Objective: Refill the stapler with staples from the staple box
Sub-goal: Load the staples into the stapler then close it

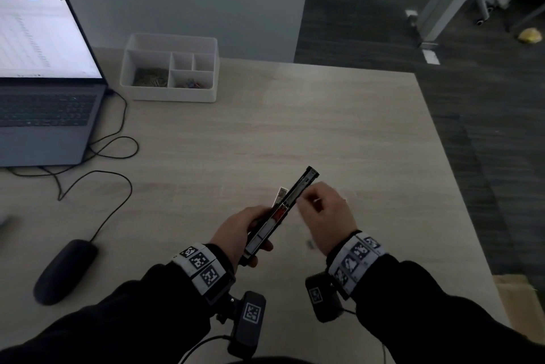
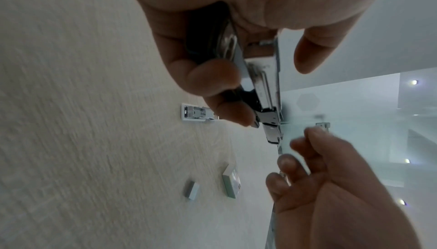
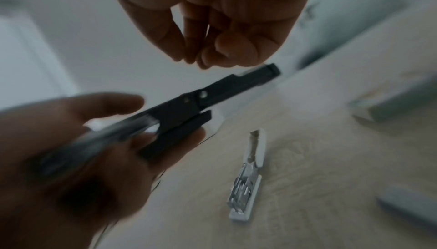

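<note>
My left hand grips the rear of a black stapler, lifted off the desk with its top arm swung open and the metal staple channel exposed. Just right of the open arm, my right hand has its fingertips pinched together; in the left wrist view a small metal piece, apparently a staple strip, shows at them. On the desk below lie a small staple box and a loose block of staples.
A white stapler lies open on the desk under the hands. Further back stand a white organiser tray, a laptop, a mouse and a looped cable. The desk's right edge drops to the floor.
</note>
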The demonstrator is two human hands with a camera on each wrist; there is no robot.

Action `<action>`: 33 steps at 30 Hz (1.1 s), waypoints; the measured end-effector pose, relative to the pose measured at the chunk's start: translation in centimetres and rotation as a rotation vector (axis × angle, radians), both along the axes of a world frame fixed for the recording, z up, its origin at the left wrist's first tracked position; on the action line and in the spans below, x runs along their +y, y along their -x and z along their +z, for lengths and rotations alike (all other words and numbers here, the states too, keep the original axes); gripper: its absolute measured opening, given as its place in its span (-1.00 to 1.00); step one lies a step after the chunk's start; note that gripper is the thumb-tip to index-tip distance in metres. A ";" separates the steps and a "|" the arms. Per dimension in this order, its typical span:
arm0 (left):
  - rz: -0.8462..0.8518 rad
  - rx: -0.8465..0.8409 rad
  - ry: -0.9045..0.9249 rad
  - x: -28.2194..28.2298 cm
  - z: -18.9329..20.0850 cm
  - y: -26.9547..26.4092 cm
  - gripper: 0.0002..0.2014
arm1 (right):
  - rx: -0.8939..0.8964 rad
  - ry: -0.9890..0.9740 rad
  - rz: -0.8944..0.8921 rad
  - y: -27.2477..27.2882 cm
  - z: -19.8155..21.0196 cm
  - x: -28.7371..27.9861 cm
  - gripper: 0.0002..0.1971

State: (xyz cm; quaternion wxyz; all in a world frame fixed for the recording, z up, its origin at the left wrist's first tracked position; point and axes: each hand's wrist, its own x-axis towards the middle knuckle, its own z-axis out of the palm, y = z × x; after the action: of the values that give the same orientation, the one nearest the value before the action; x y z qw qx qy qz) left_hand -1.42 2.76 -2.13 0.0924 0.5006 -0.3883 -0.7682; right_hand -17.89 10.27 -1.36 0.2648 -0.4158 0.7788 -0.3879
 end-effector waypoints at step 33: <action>0.179 -0.078 0.079 -2.8 -4.0 -1.3 -0.21 | 0.222 -0.294 0.207 2.2 -4.1 -0.2 -0.83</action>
State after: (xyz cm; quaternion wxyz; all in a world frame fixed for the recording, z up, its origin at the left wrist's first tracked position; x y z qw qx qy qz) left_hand -0.17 0.00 -6.12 0.1652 0.5589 -0.3751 -0.7208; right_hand -20.11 10.04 -5.51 0.2736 -0.4906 0.8046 -0.1926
